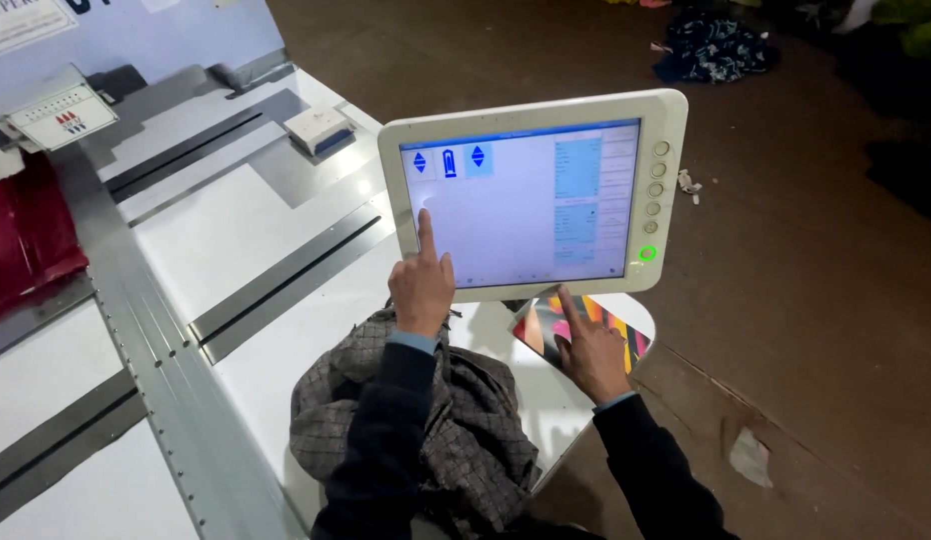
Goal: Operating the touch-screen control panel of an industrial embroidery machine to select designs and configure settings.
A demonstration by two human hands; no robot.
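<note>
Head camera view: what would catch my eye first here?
The white touch-screen panel glows at the centre, with a green ring light at its lower right corner. The left hand presses its forefinger to the screen, while the right hand rests under the panel on a brightly coloured card. A grey checked cloth lies bunched on the white machine table below.

L index [426,228] out; R index [569,306] out

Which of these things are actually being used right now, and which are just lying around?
In use: touchscreen panel, tapped by the left hand; colourful card under the right hand.

Lying about: checked cloth, small white box, red fabric, dark clothes on the floor.
</note>
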